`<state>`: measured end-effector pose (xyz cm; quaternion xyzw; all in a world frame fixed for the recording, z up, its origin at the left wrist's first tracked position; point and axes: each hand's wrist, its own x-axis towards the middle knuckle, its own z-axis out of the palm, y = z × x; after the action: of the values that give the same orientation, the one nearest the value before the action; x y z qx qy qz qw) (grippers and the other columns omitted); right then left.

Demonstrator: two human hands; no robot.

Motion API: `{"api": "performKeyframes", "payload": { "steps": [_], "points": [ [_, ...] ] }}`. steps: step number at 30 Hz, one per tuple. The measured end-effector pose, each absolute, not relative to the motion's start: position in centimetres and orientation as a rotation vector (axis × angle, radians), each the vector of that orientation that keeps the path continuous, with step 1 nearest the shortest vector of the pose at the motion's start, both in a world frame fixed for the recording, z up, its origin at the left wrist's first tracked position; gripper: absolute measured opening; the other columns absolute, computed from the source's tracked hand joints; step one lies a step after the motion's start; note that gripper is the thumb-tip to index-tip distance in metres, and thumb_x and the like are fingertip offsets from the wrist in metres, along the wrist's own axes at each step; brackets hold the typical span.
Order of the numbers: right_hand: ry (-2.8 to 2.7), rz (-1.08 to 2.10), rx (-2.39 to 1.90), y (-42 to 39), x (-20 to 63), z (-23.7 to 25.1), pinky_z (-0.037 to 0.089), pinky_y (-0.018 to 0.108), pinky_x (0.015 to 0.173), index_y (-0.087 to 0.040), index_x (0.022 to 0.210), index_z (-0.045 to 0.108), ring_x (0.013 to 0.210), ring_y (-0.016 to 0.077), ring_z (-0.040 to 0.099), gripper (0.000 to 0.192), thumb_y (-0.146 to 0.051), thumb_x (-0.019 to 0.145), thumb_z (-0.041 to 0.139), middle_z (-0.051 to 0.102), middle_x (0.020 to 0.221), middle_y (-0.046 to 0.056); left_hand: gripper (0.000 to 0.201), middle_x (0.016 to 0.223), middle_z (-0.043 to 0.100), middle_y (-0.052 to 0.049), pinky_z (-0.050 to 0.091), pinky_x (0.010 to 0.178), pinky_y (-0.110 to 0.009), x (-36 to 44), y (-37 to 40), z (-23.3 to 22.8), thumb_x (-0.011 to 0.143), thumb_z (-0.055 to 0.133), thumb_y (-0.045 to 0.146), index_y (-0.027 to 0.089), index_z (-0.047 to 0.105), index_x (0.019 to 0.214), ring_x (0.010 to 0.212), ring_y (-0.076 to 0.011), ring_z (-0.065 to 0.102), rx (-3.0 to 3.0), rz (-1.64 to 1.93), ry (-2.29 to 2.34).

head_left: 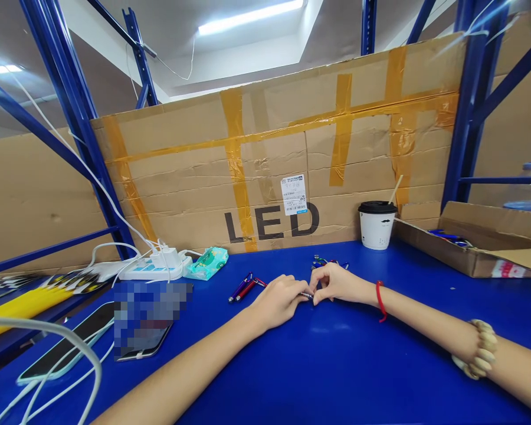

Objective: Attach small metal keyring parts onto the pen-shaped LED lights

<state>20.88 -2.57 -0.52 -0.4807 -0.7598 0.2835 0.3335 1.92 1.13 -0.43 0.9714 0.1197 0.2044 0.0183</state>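
Note:
My left hand (pixel 277 302) is closed around a slim dark pen (pixel 308 296), most of it hidden by my fingers. The thumb and fingertips of my right hand (pixel 343 284) pinch together at the pen's metallic end; whether they hold a separate small part I cannot make out. To the left of my left hand lie a purple pen (pixel 241 287) and a red pen (pixel 250 288), side by side. Several more pens or pen parts (pixel 321 260) lie just behind my right hand, partly covered by it.
A lidded paper cup (pixel 377 225) with a stick stands at the back right, beside an open cardboard box (pixel 464 254) holding blue items. On the left are a power strip (pixel 154 265), a green packet (pixel 207 263), a phone (pixel 71 342), a blurred dark device (pixel 148 342) and loose white cables (pixel 88 348).

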Motion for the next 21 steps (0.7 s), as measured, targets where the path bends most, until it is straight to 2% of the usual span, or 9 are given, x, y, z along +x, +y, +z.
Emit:
{"api": "performKeyframes", "payload": {
  "steps": [21],
  "points": [
    [-1.925, 0.832, -1.25, -2.36, 20.75, -0.68, 0.034, 0.019, 0.039, -0.012, 0.061, 0.061, 0.039, 0.0051, 0.045, 0.03, -0.038, 0.053, 0.075, 0.056, 0.06, -0.002, 0.01, 0.088, 0.065, 0.0, 0.039, 0.077, -0.026, 2.09, 1.3, -0.59, 0.085, 0.048, 0.019, 0.02, 0.057, 0.09, 0.078, -0.0139, 0.055, 2.88, 0.689, 0.465]
  ]
}}
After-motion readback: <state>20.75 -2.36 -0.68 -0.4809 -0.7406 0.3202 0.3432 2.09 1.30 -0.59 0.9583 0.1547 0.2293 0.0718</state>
